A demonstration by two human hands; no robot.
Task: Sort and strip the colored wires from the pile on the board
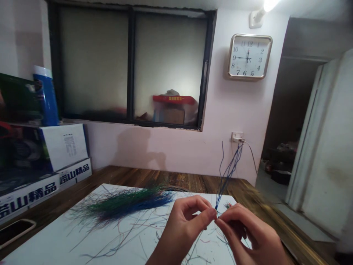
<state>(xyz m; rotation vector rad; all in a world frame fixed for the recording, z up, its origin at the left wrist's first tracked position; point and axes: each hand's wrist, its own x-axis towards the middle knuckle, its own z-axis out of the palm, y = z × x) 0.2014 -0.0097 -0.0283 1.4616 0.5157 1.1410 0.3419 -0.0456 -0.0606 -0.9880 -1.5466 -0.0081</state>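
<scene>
A small bundle of thin blue wires (226, 176) stands up from between my two hands, its loose ends fanning out at the top. My left hand (190, 224) pinches the bundle's lower end between thumb and forefinger. Close beside it, my right hand (248, 230) is also closed in a pinch at the bottom of the same wires. Fingertips of both hands nearly touch there. Behind my left hand, a large heap of green and blue wires (124, 204) lies on a white sheet (55, 235). Loose strands are scattered below my hands.
The sheet covers part of a dark wooden table (116, 175). At the left are a phone (16, 232), stacked boxes (66, 147) and a blue bottle (46, 97). A wall socket (237, 137) with a cable sits behind the wires. A doorway opens at the right.
</scene>
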